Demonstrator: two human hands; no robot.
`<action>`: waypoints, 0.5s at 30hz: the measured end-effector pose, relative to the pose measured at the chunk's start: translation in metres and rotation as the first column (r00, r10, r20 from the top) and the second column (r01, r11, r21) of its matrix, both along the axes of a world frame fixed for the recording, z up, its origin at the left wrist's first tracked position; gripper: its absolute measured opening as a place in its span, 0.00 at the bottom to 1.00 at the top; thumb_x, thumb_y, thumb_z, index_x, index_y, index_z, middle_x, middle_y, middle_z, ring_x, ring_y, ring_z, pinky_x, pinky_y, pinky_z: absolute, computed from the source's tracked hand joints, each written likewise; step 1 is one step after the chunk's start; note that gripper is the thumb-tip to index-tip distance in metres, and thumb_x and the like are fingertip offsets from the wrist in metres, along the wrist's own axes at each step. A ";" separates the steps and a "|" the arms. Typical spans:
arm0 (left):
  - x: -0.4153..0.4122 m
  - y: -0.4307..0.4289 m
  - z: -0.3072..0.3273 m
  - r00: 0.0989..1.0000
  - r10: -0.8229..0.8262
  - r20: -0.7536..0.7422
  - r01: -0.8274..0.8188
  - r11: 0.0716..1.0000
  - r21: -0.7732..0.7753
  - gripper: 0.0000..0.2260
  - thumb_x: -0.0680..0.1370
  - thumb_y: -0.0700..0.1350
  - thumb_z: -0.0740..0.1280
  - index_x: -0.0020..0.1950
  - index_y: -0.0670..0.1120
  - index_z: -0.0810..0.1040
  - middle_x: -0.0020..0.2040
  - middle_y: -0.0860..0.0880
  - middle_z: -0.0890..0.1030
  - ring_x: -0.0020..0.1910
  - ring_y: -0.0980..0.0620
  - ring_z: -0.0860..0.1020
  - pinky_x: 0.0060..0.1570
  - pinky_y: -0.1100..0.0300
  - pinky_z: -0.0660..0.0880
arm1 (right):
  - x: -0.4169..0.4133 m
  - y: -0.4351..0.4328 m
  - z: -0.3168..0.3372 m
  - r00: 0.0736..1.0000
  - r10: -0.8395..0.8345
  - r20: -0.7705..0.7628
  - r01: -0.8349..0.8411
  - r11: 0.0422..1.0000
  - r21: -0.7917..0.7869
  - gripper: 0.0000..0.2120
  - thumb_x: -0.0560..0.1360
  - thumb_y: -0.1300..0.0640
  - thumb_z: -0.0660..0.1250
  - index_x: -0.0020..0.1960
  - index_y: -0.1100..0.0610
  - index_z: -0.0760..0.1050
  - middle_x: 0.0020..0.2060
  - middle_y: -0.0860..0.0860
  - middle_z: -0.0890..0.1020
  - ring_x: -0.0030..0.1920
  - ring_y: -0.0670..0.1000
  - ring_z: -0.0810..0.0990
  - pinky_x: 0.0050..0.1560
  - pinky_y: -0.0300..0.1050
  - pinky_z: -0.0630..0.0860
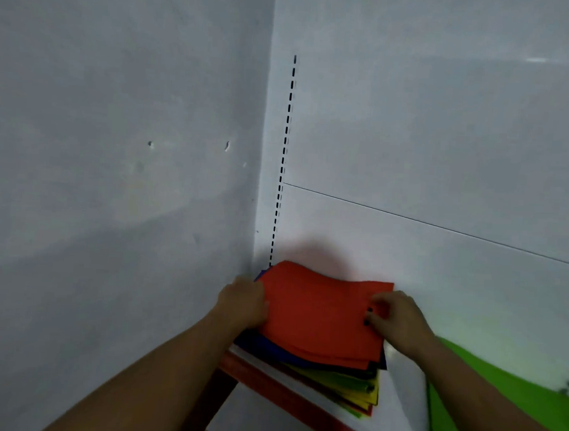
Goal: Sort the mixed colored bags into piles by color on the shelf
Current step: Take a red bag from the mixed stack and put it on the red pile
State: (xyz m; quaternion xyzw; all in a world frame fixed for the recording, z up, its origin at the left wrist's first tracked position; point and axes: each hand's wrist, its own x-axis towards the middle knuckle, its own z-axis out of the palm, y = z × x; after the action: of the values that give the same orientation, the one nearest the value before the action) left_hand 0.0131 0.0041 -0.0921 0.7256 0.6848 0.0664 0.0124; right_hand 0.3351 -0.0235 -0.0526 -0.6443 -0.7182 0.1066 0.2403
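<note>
A stack of flat colored bags (343,380) lies on the white shelf (399,396) in the corner by the wall. A red bag (317,312) is on top; blue, green and yellow ones show beneath it at the front edge. My left hand (244,300) grips the left edge of the top red bags. My right hand (395,316) pinches their right edge, with the fingers curled on top. A green bag (511,388) lies to the right on the shelf, partly behind my right forearm.
The shelf has a red front rail (268,379). A grey wall (114,173) closes the left side and a white back panel (444,157) with a slotted upright (285,149) stands behind the stack.
</note>
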 end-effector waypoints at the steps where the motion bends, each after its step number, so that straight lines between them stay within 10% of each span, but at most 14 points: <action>1: -0.002 0.000 -0.002 1.000 -0.022 -0.006 0.022 0.999 0.031 0.15 0.81 0.55 0.59 0.56 0.45 0.76 0.52 0.45 0.78 0.55 0.45 0.76 0.48 0.53 0.75 | -0.001 -0.004 -0.001 0.999 -0.036 -0.026 0.036 0.999 -0.001 0.18 0.72 0.52 0.75 0.61 0.54 0.81 0.57 0.55 0.79 0.60 0.55 0.77 0.60 0.46 0.72; 15: -0.001 -0.014 -0.016 0.986 -0.168 -0.009 0.168 0.980 0.106 0.18 0.82 0.58 0.56 0.58 0.47 0.75 0.57 0.45 0.79 0.55 0.47 0.77 0.56 0.50 0.74 | -0.022 -0.040 0.004 0.940 -0.270 -0.210 0.259 0.963 -0.079 0.30 0.75 0.49 0.73 0.73 0.55 0.70 0.66 0.58 0.76 0.64 0.57 0.76 0.62 0.49 0.73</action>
State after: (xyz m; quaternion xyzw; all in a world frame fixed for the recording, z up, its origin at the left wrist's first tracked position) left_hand 0.0121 -0.0103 -0.1080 0.7805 0.6166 0.1015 -0.0204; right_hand 0.3134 -0.0632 -0.0486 -0.7249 -0.5916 0.1615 0.3138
